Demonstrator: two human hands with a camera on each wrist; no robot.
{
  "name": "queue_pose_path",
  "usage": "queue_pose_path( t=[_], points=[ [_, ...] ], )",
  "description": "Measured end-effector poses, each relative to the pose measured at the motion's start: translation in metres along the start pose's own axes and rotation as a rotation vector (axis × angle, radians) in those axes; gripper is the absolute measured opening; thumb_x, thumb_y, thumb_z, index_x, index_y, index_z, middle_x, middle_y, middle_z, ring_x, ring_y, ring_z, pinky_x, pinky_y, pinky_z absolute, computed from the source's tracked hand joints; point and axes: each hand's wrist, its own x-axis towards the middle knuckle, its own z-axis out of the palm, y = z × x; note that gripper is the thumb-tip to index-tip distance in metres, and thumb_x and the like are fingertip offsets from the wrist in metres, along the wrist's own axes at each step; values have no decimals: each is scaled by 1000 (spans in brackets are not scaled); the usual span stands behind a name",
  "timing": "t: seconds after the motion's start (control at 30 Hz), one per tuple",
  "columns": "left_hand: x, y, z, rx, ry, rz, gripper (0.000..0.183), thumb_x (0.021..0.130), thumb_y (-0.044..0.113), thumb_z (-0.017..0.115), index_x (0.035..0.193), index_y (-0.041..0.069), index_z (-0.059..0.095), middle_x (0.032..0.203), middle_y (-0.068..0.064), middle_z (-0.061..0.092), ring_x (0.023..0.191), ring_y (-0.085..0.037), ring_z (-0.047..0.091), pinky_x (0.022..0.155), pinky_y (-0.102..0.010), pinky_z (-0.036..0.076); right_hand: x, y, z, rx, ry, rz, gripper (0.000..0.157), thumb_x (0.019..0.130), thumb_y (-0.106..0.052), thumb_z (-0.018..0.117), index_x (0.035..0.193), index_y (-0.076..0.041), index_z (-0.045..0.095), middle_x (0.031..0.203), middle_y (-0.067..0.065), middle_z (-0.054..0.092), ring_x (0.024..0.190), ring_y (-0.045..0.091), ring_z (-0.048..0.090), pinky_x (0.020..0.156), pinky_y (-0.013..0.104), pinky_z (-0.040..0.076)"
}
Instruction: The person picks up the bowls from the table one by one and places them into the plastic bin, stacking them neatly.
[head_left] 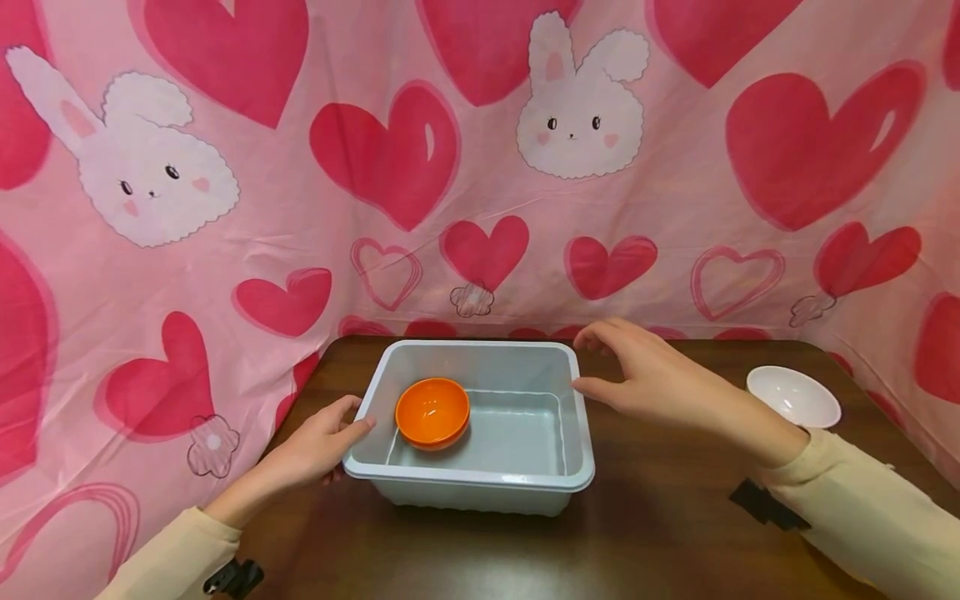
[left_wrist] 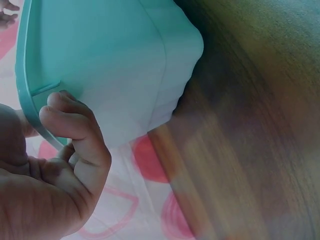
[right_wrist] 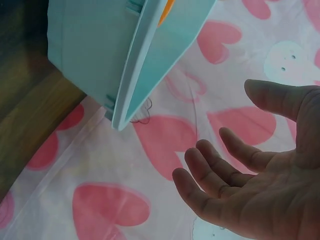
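A grey plastic basin [head_left: 517, 479] stands on the table, with an orange bowl [head_left: 432, 412] inside at its left. My left hand [head_left: 324, 440] grips the basin's left rim, thumb over the top and fingers curled beneath. The left wrist view shows those bent fingers [left_wrist: 82, 132] under the rim. Just beyond the basin's right edge, my right hand [head_left: 637, 371] is raised with thumb and fingers spread. In the right wrist view a gap separates this hand [right_wrist: 260, 185] from the rim, and nothing lies in it.
A white bowl [head_left: 793, 397] sits at the right of the dark wooden table [head_left: 660, 517], beyond my right forearm. Pink cloth [head_left: 480, 192] with hearts and rabbits hangs behind and along both sides.
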Motion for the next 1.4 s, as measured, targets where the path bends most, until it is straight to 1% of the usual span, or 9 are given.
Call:
queue_pose_path(
  t=[0.27, 0.5, 0.67, 0.87, 1.03, 1.2, 1.4],
  points=[
    [-2, -7, 2, -1, 8, -14, 46, 107, 23, 60, 141, -2, 42, 69, -6, 60, 47, -26, 55, 42, -35, 50, -14, 8, 1, 28, 19, 31, 44, 92, -27, 82, 127, -5, 65, 125, 10, 66, 117, 35, 61, 101, 58, 50],
    [0, -7, 1, -1, 0, -11, 45, 107, 23, 61, 141, -1, 42, 69, -7, 61, 46, -25, 54, 42, -33, 50, -26, 15, 4, 7, 45, 49, 45, 92, -28, 83, 126, -5, 65, 122, 8, 67, 116, 34, 62, 99, 58, 51],
    [0, -7, 1, -5, -6, 11, 45, 107, 22, 61, 140, -2, 43, 68, -6, 61, 46, -25, 54, 41, -33, 49, -34, 20, 7, 9, 73, 71, 43, 92, -28, 83, 125, -7, 66, 120, 6, 68, 114, 32, 64, 97, 57, 52],
    [2, -7, 4, -21, -8, 3, 38, 107, 21, 60, 136, 0, 47, 65, -7, 61, 44, -23, 54, 40, -30, 46, -46, 26, 8, 10, 141, 103, 37, 94, -28, 82, 124, -11, 67, 114, -1, 69, 107, 26, 66, 90, 52, 53],
    [3, -8, 4, -28, -2, 14, 39, 107, 22, 61, 136, 0, 46, 65, -8, 61, 44, -24, 53, 39, -30, 45, -53, 30, 7, 14, 188, 136, 36, 95, -30, 81, 123, -13, 68, 111, -2, 70, 104, 23, 67, 89, 48, 54],
    [3, -7, 3, -25, 6, 9, 39, 107, 23, 61, 136, 1, 48, 65, -8, 61, 44, -24, 53, 40, -31, 46, -58, 33, 8, 37, 233, 165, 34, 95, -27, 81, 124, -16, 68, 110, -4, 72, 102, 22, 67, 89, 41, 55],
    [3, -6, 4, -19, 10, 0, 36, 107, 25, 62, 134, 3, 52, 65, -8, 60, 44, -23, 52, 40, -33, 47, -66, 39, 10, 33, 255, 162, 35, 93, -25, 82, 124, -15, 69, 114, -2, 72, 101, 23, 68, 87, 33, 54]
  ],
)
